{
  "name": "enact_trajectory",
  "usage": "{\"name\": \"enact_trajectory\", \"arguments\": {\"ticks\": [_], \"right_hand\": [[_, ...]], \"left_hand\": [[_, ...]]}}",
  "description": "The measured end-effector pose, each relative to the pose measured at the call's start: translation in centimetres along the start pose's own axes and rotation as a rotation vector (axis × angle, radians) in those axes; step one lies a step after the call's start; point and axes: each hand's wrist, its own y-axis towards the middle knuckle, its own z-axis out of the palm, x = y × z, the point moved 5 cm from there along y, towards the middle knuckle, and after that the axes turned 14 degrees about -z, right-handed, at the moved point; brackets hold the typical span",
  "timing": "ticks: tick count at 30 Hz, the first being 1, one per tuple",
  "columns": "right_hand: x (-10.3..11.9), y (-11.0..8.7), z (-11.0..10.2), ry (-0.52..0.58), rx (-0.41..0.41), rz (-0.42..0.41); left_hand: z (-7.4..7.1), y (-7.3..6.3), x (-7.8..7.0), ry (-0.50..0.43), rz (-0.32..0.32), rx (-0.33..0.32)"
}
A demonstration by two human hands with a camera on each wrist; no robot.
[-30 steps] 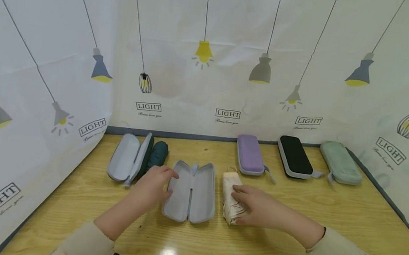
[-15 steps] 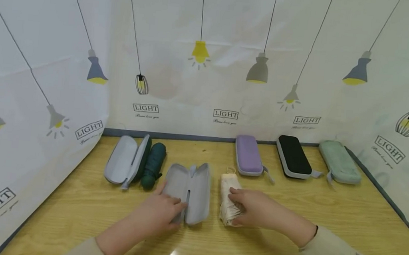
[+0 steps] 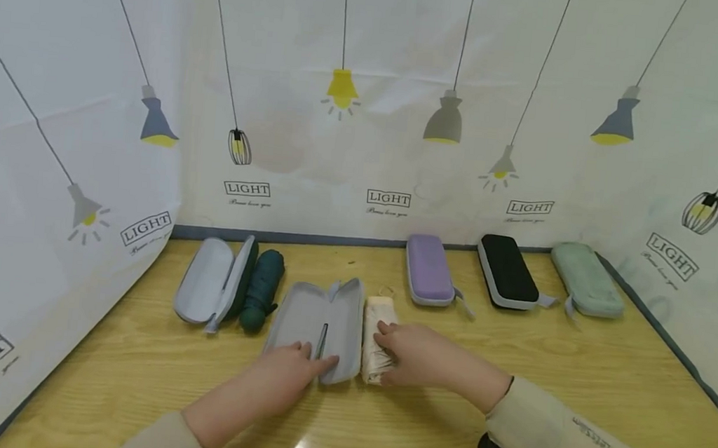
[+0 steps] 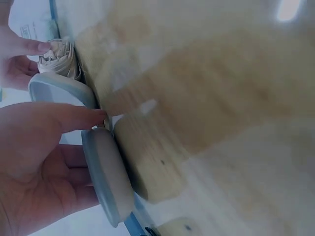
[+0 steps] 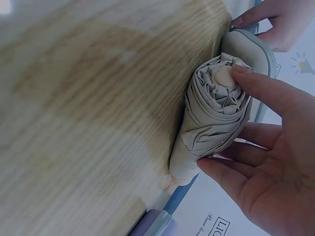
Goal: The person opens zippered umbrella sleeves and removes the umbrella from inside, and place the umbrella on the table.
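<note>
A grey-lined hard case (image 3: 302, 307) lies unfolded on the table, its two halves side by side. Over its near end rests my left hand (image 3: 273, 382); the left wrist view shows the thumb at the seam between the halves and straight fingers inside one of them. Just right of the case, a folded cream umbrella (image 3: 381, 311) lies lengthwise, close beside the case wall. My right hand (image 3: 418, 355) holds this umbrella, the thumb on its handle end and the fingers along its side, as the right wrist view shows.
A dark green umbrella (image 3: 264, 287) lies at left beside another unfolded case (image 3: 202, 282). Along the back right lie closed cases: purple (image 3: 429, 268), black (image 3: 508, 271) and pale green (image 3: 587, 281). A printed sheet (image 3: 393, 114) walls the table's back and sides.
My left hand has come from the case's left side to its near end, and the case's left half lies flatter. My right hand and the cream umbrella have shifted left, close to the case.
</note>
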Motion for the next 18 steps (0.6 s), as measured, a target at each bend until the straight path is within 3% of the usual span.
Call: {"name": "enact_trajectory", "arguments": {"ticks": [4, 7, 18], "right_hand": [[0.1, 1.6, -0.2, -0.050, 0.023, 0.003], [-0.1, 2.8, -0.4, -0.072, 0.030, -0.004], [-1.9, 4.7, -1.2, 0.059, -0.003, 0.047]], "left_hand": [[-0.1, 0.8, 0.3, -0.019, -0.023, 0.042], [-0.4, 1.7, 0.6, -0.025, -0.008, 0.034], [-0.7, 4.7, 2.2, -0.046, -0.040, 0.041]]}}
